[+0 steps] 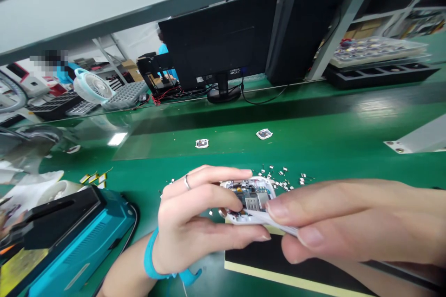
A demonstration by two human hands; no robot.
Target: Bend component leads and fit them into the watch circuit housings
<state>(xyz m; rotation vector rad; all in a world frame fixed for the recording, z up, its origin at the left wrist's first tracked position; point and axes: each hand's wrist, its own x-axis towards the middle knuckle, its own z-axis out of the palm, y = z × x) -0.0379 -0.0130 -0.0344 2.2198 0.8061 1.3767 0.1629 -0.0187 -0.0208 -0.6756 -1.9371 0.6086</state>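
My left hand [195, 213] wears a ring and a blue wrist strap. Its fingers and thumb grip a small white device housing [270, 184] by its edges, with the open side facing me. Inside sits a circuit board [251, 191] with a metal card slot, partly covered by my index finger. From the right, my right hand [334, 222] pinches pale, tapered tweezers [275, 223], their tip reaching into the housing's lower edge near the left index finger. What the tip touches is too small to make out. Small white components [284, 178] with thin leads lie scattered behind the housing.
Two more housings with boards, one on the left [202, 143] and one on the right [264, 134], lie farther back on the green bench [156, 134]. A blue-and-black machine [87, 241] stands at left, near yellow-edged cells [93, 177]. A black mat [265, 260] lies below my hands; a monitor [223, 41] stands behind.
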